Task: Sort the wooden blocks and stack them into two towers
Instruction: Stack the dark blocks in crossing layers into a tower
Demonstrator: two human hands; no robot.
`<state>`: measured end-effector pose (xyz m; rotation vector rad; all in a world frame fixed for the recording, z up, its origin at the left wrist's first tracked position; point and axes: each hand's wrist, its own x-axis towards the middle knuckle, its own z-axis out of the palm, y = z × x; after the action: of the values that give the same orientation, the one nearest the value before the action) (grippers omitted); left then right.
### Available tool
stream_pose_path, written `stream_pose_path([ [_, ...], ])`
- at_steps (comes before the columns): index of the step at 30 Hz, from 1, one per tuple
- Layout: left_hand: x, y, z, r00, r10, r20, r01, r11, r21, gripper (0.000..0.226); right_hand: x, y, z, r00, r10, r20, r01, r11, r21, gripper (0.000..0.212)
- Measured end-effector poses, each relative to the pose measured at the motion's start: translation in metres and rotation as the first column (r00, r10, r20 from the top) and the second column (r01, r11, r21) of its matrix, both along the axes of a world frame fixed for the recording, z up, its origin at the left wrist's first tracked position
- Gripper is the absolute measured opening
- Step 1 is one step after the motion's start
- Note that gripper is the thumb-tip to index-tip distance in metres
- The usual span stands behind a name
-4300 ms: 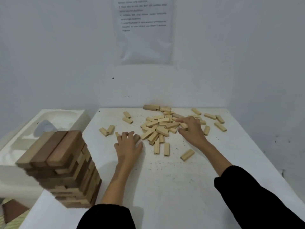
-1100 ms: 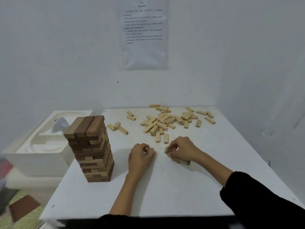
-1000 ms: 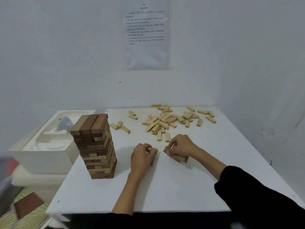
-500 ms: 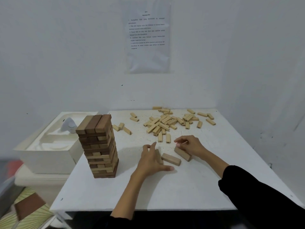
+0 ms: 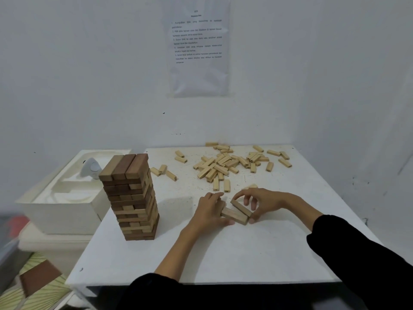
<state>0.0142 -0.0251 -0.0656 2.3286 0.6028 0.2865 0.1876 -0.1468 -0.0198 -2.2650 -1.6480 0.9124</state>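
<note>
Wood in brown and tan, stacked crosswise into one tall tower [image 5: 131,198] at the left of the white worktop [image 5: 223,253]: upright, well apart from both hands, and by the look of it nearly or wholly done. No second tower standing yet. Only two larger blocks [image 5: 234,215] lying flat near the middle of the worktop, side by side, touching along part of their length, skewed to the front edge. Left hand [image 5: 209,212] laid against their left end, fingers [image 5: 213,198] fairly straight, thumb along the near side, pressing rather than gripping; perhaps a third block beneath, too hidden to be sure. Right hand [image 5: 263,201] arched over the right end, curled down behind the rear block with the thumb at the near corner, pinching the pair. Probably squaring them up; unclear whether meant for the top of the tall tower or as a first layer elsewhere. Farther back, a heap of small pale blocks [image 5: 223,166] with strays scattered round it, none stacked, one just behind the right hand. Roughly halfway at best: the two kinds mostly apart, one tower up, nearly all the small pieces left to gather and build.
</note>
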Motion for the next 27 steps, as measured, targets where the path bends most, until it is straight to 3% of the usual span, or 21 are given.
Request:
stream_pose_path([
  [6, 0.002, 0.008, 0.002, 0.994, 0.059, 0.09, -0.066, 0.995, 0.08, 0.048, -0.011, 0.001, -0.016, 0.997, -0.068, -0.021, 0.069, 0.997, 0.044, 0.068],
  [10, 0.001, 0.012, 0.007, 0.998, 0.055, 0.017, -0.055, 0.998, 0.021, 0.057, -0.014, 0.004, -0.011, 0.99, -0.121, 0.073, 0.119, 0.992, 0.028, 0.074],
  [15, -0.008, 0.016, 0.02, 0.989, -0.085, -0.119, 0.076, 0.994, -0.083, 0.092, -0.012, 0.006, -0.001, 0.958, -0.172, 0.229, 0.195, 0.978, -0.08, 0.083],
  [18, -0.008, 0.016, 0.019, 0.986, -0.133, -0.106, 0.122, 0.988, -0.099, 0.098, -0.016, 0.012, 0.003, 0.963, -0.185, 0.196, 0.211, 0.97, -0.118, 0.086],
  [27, -0.003, 0.004, 0.006, 0.996, -0.089, -0.012, 0.089, 0.996, -0.021, 0.086, -0.024, 0.01, 0.005, 0.984, -0.177, -0.02, 0.175, 0.98, -0.091, 0.081],
])
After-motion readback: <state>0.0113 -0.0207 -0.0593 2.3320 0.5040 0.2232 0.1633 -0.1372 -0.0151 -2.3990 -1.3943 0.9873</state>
